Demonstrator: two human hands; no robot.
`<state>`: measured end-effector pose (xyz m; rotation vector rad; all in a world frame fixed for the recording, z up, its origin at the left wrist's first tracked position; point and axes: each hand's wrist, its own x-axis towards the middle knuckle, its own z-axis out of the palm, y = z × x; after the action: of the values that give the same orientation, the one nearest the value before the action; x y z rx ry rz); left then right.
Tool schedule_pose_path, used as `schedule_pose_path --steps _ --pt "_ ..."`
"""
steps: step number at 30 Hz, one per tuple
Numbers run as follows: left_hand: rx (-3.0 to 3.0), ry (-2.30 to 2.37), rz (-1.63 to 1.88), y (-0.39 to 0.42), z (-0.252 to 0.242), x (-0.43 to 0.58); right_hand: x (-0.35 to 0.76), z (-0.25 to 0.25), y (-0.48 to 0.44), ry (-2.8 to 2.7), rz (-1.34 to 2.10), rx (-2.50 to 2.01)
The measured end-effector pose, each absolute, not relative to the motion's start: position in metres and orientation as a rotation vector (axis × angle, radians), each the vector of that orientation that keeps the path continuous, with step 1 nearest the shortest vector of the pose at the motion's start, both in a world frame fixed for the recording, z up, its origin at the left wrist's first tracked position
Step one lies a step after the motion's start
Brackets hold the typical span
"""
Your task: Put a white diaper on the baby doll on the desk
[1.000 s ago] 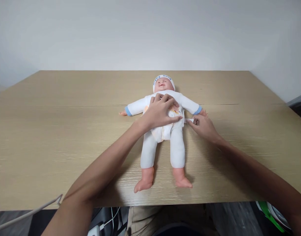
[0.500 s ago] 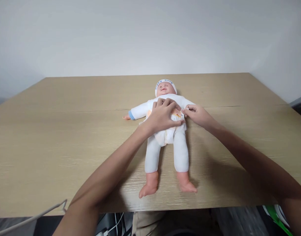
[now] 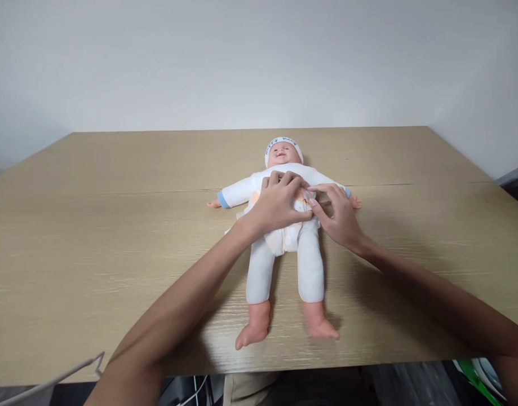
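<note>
A baby doll (image 3: 284, 173) in a white suit and lettered cap lies on its back, feet toward me. Around its hips is a white diaper (image 3: 290, 239) with orange and yellow print. My left hand (image 3: 278, 203) rests across the front of the diaper, fingers spread and bent near its waist, thumb stretched apart. At the diaper's side on the right is my right hand (image 3: 337, 217). Its thumb and forefinger touch the diaper's front near the waist, with a gap between their tips. My left hand covers much of the diaper.
The doll lies on a wooden table (image 3: 115, 237) with a thin seam across it, against a pale wall (image 3: 250, 62). A light cable (image 3: 60, 379) reaches the front left edge. Below the table are more cables and a green-edged thing (image 3: 474, 379) at the right.
My right hand has gone from a pinch on a small white tab at the diaper's side to separated fingers on the diaper's front. My left hand stays in place on the diaper.
</note>
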<state>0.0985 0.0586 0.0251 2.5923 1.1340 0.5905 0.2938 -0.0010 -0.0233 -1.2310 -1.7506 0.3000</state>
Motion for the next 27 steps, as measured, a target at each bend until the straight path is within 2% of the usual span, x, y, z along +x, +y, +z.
schedule_pose_path --steps 20,24,27 --pt "2.528 0.983 0.708 0.059 0.022 0.088 0.304 -0.045 -0.002 -2.078 0.161 -0.979" --pt "2.406 0.759 0.857 0.057 0.019 0.058 0.309 -0.044 -0.004 -2.111 0.180 -0.972" --pt "2.304 0.862 0.975 0.054 0.006 0.025 0.309 -0.042 -0.005 -2.087 0.171 -0.982"
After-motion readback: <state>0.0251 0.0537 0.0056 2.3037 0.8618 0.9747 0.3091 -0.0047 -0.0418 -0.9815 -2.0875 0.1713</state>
